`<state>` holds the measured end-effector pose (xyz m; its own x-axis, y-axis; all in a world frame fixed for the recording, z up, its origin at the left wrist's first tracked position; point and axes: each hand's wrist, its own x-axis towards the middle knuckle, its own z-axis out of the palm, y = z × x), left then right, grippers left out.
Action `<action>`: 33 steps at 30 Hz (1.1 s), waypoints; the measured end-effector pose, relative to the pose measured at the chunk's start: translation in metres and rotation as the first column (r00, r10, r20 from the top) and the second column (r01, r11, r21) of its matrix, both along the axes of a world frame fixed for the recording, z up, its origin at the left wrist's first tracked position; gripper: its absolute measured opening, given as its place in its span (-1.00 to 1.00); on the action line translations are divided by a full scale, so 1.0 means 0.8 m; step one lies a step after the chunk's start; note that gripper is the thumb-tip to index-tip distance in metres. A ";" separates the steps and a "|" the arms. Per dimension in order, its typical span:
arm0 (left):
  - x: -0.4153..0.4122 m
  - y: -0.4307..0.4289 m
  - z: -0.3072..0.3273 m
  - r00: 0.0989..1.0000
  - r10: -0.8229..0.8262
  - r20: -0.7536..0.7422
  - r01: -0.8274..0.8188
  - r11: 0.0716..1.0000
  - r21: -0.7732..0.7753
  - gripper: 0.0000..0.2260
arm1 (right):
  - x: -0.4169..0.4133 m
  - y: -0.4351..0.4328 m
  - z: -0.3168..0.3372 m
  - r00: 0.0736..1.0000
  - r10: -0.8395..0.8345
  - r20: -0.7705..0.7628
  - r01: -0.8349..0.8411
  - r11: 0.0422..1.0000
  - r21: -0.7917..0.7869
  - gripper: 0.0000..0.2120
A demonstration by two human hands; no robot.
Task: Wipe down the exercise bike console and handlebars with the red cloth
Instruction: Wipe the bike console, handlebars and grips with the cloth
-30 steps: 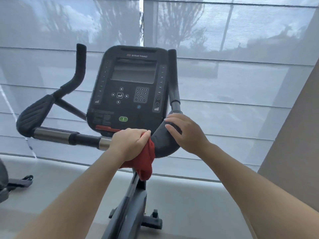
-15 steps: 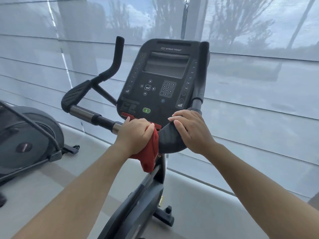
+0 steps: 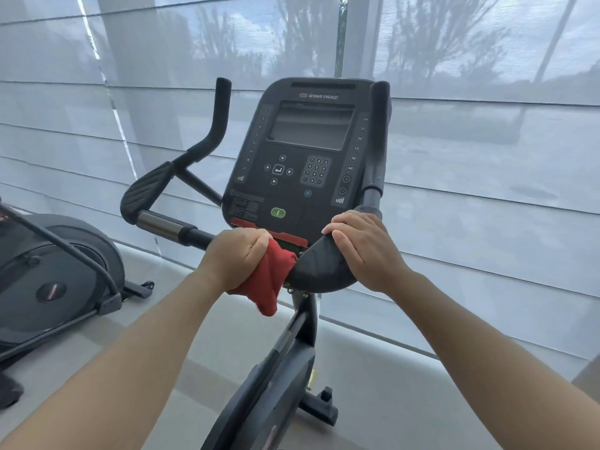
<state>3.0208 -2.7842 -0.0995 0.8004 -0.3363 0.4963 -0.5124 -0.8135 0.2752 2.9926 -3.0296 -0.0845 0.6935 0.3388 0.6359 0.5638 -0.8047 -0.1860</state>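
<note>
The exercise bike's black console (image 3: 308,151) stands in the middle of the head view, with a dark screen, a keypad and a green button. Black handlebars (image 3: 168,227) run left from below it, with a chrome section and a curved upright horn. My left hand (image 3: 238,254) is closed around the red cloth (image 3: 271,280), pressed against the bar just under the console's lower edge; the cloth's tail hangs down. My right hand (image 3: 363,246) grips the padded right elbow rest of the handlebar (image 3: 319,271). The right upright horn (image 3: 378,131) rises beside the console.
Another grey exercise machine (image 3: 55,280) stands at the left on the pale floor. A wide window with a sheer blind (image 3: 487,157) fills the background right behind the bike. The bike's frame (image 3: 276,378) descends toward me between my arms.
The view has swung left, bringing the neighbouring machine into sight. Both hands keep their hold; the left hand with the cloth stays at the bar below the console.
</note>
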 end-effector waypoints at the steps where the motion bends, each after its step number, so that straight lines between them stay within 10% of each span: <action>1: 0.006 0.011 0.000 0.999 0.041 -0.011 -0.041 0.999 0.001 -0.59 | 0.000 0.003 0.001 1.000 -0.021 -0.020 0.021 1.000 0.006 -0.60; 10: 0.006 -0.021 0.022 0.973 0.021 -0.231 0.039 0.967 0.250 -0.59 | 0.003 0.035 0.002 0.973 -0.224 -0.047 0.228 0.966 0.125 -0.52; 16: -0.019 -0.027 -0.005 0.990 -0.112 0.089 0.110 0.994 0.025 -0.59 | 0.002 0.035 0.004 0.980 -0.197 -0.022 0.198 0.970 0.140 -0.49; 23: -0.016 0.036 -0.013 0.949 -0.308 -0.070 0.316 0.930 0.190 -0.47 | 0.005 0.034 -0.001 0.980 -0.198 -0.022 0.198 0.966 0.164 -0.50; 33: -0.042 0.030 -0.040 0.991 -0.128 0.043 0.133 0.875 -0.466 -0.68 | 0.008 0.030 -0.004 0.979 -0.206 -0.013 0.205 0.965 0.166 -0.52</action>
